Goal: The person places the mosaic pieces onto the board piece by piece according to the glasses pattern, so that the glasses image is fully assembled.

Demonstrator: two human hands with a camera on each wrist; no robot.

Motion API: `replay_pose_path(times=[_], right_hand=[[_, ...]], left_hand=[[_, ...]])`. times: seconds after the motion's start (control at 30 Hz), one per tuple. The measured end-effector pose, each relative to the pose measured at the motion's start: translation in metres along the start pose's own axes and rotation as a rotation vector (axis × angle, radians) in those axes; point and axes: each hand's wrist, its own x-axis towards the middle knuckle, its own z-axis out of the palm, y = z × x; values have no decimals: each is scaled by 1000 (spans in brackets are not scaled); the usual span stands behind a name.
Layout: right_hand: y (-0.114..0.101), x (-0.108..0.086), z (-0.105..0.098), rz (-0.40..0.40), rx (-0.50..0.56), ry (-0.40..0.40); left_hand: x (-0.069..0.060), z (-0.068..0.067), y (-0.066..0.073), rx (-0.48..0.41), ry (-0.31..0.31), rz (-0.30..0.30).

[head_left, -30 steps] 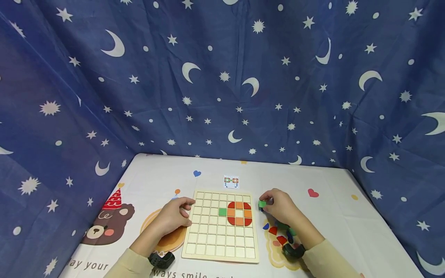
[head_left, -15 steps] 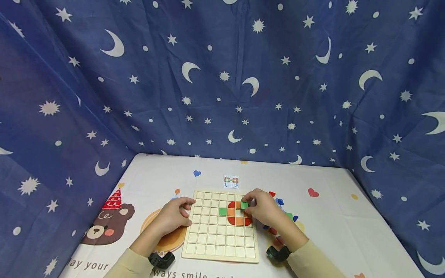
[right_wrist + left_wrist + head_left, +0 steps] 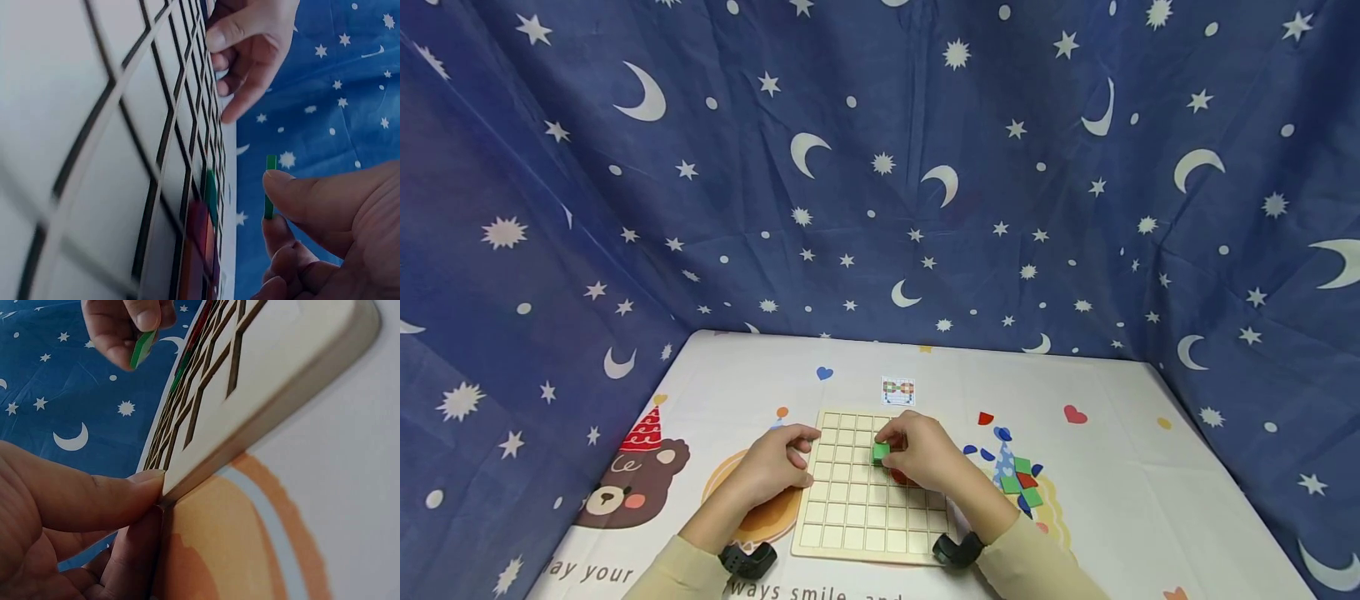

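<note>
My right hand [image 3: 919,450] pinches a green square tile [image 3: 881,451] between thumb and fingers, above the wooden grid board [image 3: 850,542]. In the right wrist view the held tile is seen edge-on, apart from the board. Another green tile [image 3: 211,195] lies in the grid, beside red and orange pieces [image 3: 197,231]; the right hand mostly hides these in the head view. My left hand [image 3: 777,458] rests at the board's left edge, its thumb and fingertips touching that edge in the left wrist view, with fingers relaxed and spread along it.
Loose green, red and blue pieces [image 3: 1021,479] are scattered right of the board. A small pattern card [image 3: 898,391] lies behind it. Blue star-and-moon cloth [image 3: 880,208] rises around the back and sides of the white printed tablecloth [image 3: 1097,450].
My right hand has carried the green tile leftward, from beside the board's right edge to above the grid's middle, uncovering the loose pieces. The left hand has stayed in place.
</note>
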Motion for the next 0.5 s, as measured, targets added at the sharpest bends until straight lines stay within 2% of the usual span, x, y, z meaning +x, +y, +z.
replay_pose_path(times=[0.27,0.5], right_hand=[[-15,8,13,-18,7,-20],[-16,14,24,-4,-24,-11]], left_hand=[[-1,-1,2,3,-1,1],[-1,-1,3,4,-2,0]])
